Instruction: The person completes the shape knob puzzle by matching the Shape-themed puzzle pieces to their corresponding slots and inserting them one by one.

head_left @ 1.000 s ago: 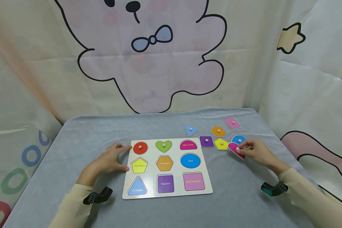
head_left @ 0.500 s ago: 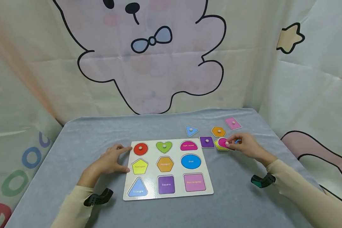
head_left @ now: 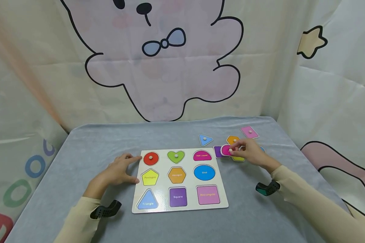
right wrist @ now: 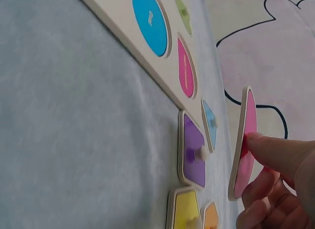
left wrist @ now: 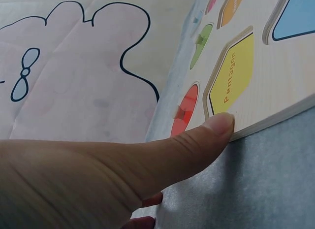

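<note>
My right hand [head_left: 249,152] pinches a pink half-round puzzle piece [head_left: 226,150], thumb and fingertips at its small knob. In the head view the piece overlaps the purple square piece [head_left: 217,152]; the right wrist view shows it tipped on edge, raised above the loose pieces. A white wooden shape puzzle board [head_left: 162,202] lies on the table, with the red circle [head_left: 151,158] and green heart [head_left: 175,156] in their recesses. The recess labelled "Half round" [head_left: 202,155] is at the upper right. My left hand [head_left: 117,171] rests at the board's left edge, its thumb [left wrist: 216,128] touching near the yellow pentagon recess.
Right of the board lie loose knobbed pieces: a blue triangle [head_left: 205,140], an orange hexagon [head_left: 232,139], a pink rectangle [head_left: 249,132] and a yellow pentagon [head_left: 238,158]. A blue piece [head_left: 263,149] is mostly hidden by the right hand. A printed curtain [head_left: 170,87] stands behind the table.
My right hand has lifted the pink half-round piece from beside the blue piece and moved it left, over the yellow pentagon to the purple square. My left hand stays at the board.
</note>
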Tool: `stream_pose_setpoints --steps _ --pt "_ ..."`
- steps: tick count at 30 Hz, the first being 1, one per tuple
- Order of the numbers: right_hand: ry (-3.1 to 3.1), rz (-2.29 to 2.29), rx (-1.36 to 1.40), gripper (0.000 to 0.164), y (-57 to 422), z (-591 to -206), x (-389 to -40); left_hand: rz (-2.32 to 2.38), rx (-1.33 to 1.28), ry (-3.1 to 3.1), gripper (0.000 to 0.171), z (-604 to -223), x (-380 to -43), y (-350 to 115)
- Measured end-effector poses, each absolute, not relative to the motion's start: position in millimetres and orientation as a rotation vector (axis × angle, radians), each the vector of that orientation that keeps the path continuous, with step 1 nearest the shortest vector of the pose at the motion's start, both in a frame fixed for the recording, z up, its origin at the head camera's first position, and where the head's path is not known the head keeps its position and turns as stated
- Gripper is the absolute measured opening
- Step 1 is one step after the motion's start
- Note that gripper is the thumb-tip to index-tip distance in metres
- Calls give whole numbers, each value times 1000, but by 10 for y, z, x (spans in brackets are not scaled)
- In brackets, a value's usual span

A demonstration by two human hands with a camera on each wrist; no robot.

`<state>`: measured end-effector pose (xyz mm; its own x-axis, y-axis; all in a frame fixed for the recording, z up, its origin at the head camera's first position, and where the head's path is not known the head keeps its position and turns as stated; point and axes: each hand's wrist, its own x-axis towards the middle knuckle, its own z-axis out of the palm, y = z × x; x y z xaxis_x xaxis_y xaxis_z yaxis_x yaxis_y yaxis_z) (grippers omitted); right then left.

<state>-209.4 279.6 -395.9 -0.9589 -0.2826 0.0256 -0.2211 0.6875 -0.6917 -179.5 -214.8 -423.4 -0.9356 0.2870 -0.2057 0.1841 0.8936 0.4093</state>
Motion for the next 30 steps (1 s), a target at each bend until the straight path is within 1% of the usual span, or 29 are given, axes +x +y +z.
stream_pose_setpoints --steps 8,15,25,30 --pt "2819 -1147 -387 17 2561 -4028 -2183 572 364 2801 90 -4224 -1808 -2146" --pt "2809 -1166 -443 13 2399 -4077 -2267 565 371 2801 91 -4238 -1821 -2148" --pt "2744 -1217 -462 17 2251 -4066 -2264 567 379 2806 91 -4255 -1831 -2150" --pt "2730 -1200 -436 15 2165 -4083 -2278 568 372 2801 91 -4248 -1810 -2155"
